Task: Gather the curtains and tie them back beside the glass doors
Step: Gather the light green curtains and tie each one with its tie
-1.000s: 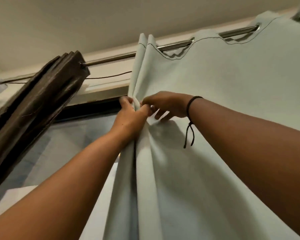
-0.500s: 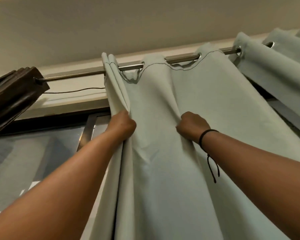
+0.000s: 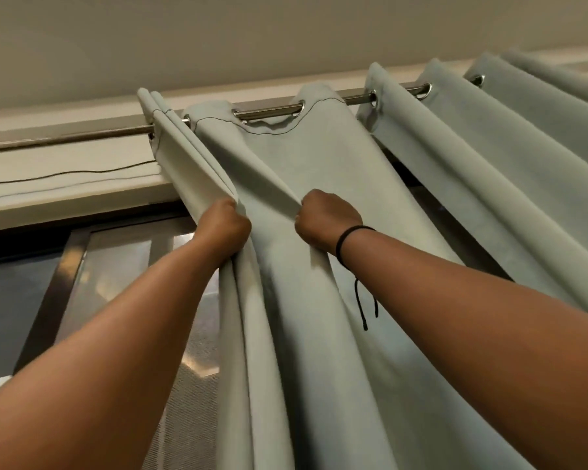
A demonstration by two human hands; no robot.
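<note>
Head view, angled up toward the top of the glass doors [image 3: 123, 286].

Pale grey-green curtain [image 3: 319, 334]: matte woven cloth, thick, falling in long soft folds, hung by metal eyelets [image 3: 299, 108] on a slim polished rod [image 3: 65, 139]. Dark stitched line wandering along the top hem. Leading edge doubled into two narrow flat pleats, pulled down at a slant from the rod.

Left hand [image 3: 223, 228]: fingers curled tight into a fist around those leading pleats, just below the frame top. Right hand [image 3: 326, 222]: likewise clenched, pinching a raised fold of the same panel, just beside the left hand but apart from it, slack cloth between. Black cord bracelet [image 3: 352, 239] round the right wrist, two loose ends dangling against the cloth.

Left of the curtain edge: bare rod, a thin dark wire [image 3: 65, 174] sagging along the cream wall band, dark metal door frame [image 3: 51, 300] and glass with blurred reflections; fine mesh low down behind the cloth. Right of the hands: further folds bunched along the rod, deep valleys between them.

No readable writing or labels anywhere.
</note>
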